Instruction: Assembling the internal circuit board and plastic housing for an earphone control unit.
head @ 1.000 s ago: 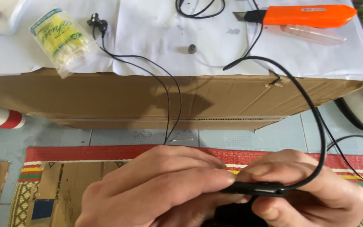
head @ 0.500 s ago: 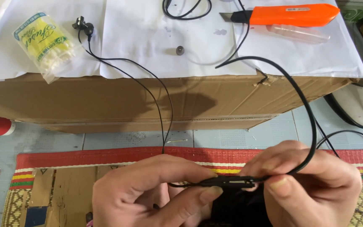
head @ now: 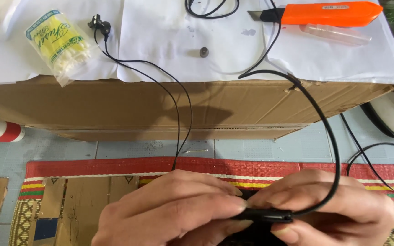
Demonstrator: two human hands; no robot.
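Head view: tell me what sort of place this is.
Probably a makeshift home repair spot: a cardboard box under white paper serves as bench, with an orange utility knife on top and a woven floor mat below.

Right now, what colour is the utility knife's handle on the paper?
Bright orange; the utility knife shows clearly at the top of the head view.

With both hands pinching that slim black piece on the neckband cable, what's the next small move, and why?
Probably a gentle pull apart. The left hand and right hand each pinch one end of the black module, with the thick cable leaving its right end, so both grips look set; whether any seam has opened is hidden.
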